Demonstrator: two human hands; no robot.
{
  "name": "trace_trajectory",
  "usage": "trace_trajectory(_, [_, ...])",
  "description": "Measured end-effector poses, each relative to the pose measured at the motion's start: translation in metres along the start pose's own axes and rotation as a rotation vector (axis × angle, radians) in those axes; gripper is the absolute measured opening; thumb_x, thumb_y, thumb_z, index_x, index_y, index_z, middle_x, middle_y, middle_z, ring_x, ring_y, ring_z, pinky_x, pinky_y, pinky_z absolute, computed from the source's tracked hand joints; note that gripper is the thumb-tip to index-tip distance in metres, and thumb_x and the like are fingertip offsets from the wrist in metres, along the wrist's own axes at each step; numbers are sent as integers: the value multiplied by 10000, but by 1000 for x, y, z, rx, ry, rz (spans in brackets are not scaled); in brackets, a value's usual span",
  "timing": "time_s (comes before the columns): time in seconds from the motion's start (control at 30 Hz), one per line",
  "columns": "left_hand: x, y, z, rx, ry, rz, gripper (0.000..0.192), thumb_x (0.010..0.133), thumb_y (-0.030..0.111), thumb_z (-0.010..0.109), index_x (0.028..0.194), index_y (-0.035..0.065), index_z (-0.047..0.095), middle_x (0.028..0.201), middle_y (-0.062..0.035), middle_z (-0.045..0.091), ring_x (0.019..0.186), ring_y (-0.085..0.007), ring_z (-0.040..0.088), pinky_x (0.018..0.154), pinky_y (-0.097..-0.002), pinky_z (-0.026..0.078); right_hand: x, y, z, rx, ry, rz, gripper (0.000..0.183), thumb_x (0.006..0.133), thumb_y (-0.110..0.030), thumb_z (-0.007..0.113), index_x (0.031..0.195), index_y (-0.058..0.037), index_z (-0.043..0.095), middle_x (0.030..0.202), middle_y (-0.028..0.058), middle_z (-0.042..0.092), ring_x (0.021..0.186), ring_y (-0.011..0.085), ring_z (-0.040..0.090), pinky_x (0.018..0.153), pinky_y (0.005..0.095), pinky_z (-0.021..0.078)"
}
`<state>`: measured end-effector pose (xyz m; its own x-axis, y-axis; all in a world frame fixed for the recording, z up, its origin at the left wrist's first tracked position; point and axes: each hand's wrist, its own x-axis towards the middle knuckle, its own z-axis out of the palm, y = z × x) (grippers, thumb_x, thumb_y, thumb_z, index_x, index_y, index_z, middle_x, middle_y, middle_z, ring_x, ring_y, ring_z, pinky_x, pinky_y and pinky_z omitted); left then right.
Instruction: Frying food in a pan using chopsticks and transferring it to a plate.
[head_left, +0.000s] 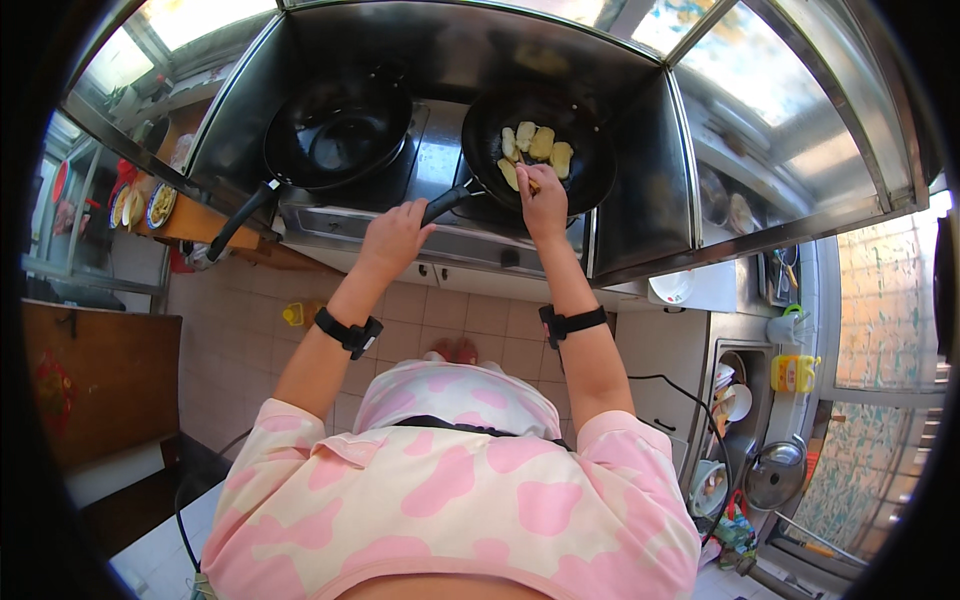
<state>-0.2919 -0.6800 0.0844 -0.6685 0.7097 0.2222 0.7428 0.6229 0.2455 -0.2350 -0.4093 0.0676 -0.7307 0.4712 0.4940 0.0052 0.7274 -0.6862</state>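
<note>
My left hand (394, 234) is closed around the black handle (448, 204) of the right-hand wok (600, 150), which sits on the stove. Several pale yellow pieces of food, perhaps tofu (541, 143), lie in the bottom of that wok. Over its near side, my right hand (545, 201) grips thin wooden chopsticks (534, 185), mostly covered by the fingers. Their tips reach down among the pieces, beside the piece at the lower left. A second black wok (337, 139) stands on the left burner with nothing visible inside, its handle (240, 223) pointing toward the lower left.
Dark metal splash guards (641, 180) enclose the stove (435, 150) on three sides. Bowls of food (160, 205) stand on a wooden surface at left. A yellow-capped oil bottle (294, 313) is on the floor. At right, a sink (757, 360) holds dishes; a glass lid (776, 475) lies beside it.
</note>
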Motion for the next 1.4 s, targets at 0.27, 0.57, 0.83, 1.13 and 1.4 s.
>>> trace_trajectory(0.27, [-1, 0, 0, -16, 18, 7, 422, 970, 337, 655, 1261, 47, 556, 974, -109, 660, 900, -298, 677, 727, -383, 558, 1, 26, -14, 587, 135, 366, 347, 1055, -280, 604, 1037, 42, 732, 910, 100, 745, 802, 174, 733, 724, 280, 574])
trace_trajectory(0.57, [0, 0, 0, -18, 19, 3, 419, 971, 333, 655, 1260, 46, 556, 981, -108, 660, 907, -299, 677, 732, -379, 558, -1, 27, -27, 400, 249, 356, 355, 1063, -267, 591, 1033, 61, 722, 899, 100, 737, 775, 141, 722, 715, 264, 577])
trace_trajectory(0.83, [-1, 0, -2, -8, 16, 2, 420, 977, 339, 647, 1264, 45, 558, 971, -107, 662, 897, -294, 678, 720, -374, 557, -12, -14, -26, 74, 149, -42, 205, 1017, -175, 636, 1043, 10, 721, 987, 175, 682, 917, 364, 663, 793, 384, 530])
trace_trajectory(1.13, [-1, -1, 0, 1, 12, 0, 425, 975, 339, 650, 1268, 44, 559, 973, -104, 665, 890, -293, 679, 721, -376, 558, -25, -25, -30, 8, 48, -51, 180, 994, -179, 664, 1024, -13, 727, 996, 156, 685, 859, 370, 673, 746, 394, 539])
trace_trajectory(1.4, [-2, -1, 0, 10, 32, 10, 393, 961, 329, 666, 1217, 53, 555, 955, -94, 652, 893, -283, 678, 717, -373, 560, -26, -18, -32, 42, 73, 29, 196, 996, -185, 663, 1029, -1, 723, 992, 163, 683, 864, 371, 668, 753, 388, 535])
